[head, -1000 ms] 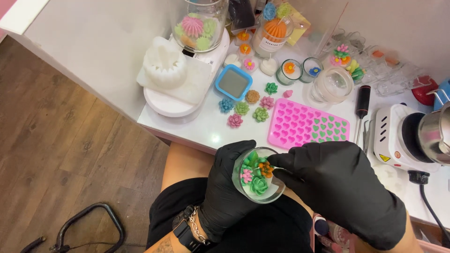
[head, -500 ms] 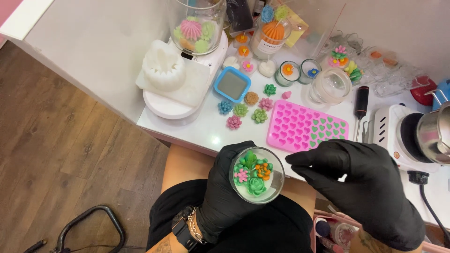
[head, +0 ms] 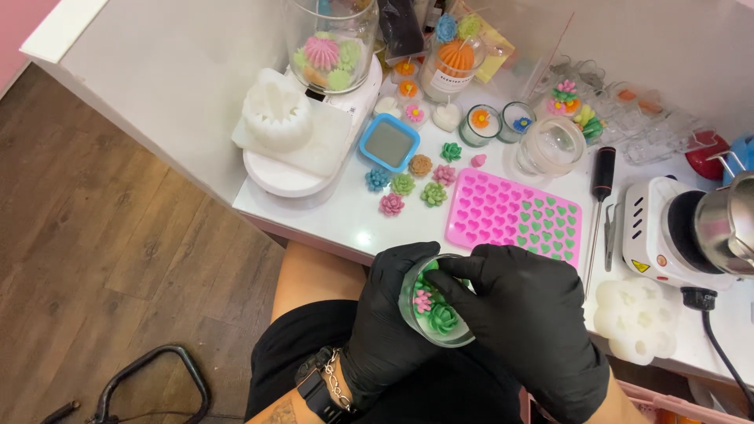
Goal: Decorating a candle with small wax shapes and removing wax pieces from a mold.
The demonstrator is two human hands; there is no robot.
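Holding a small glass cup (head: 437,314) over the lap, the left hand (head: 389,330) in a black glove wraps around the cup's side and bottom, closed firmly on it. The right hand (head: 530,322), also gloved, reaches over the rim with its fingertips (head: 441,281) pinched down inside, among the green and pink wax succulents (head: 441,316) already sitting in the cup. Whether those fingertips hold a piece or only press one into place cannot be told, since they cover the spot.

The step in hand looks like arranging small wax flowers on top of a candle in the cup. The next move likely calls for a light, steady touch, so the pieces already set are not knocked askew, and for keeping the cup level.

Just beyond, on the white table (head: 345,224), lies a pink heart mold (head: 514,216) with green filling in some of its hollows. To its left sits a loose cluster of spare wax flowers (head: 412,184) in blue, green, pink and tan, near a blue square mold (head: 389,143). On the right stands a small hot plate (head: 679,232) with a metal pot (head: 726,224). Farther back are a white flower-shaped mold (head: 276,116) on a scale and finished candles in jars (head: 330,47).
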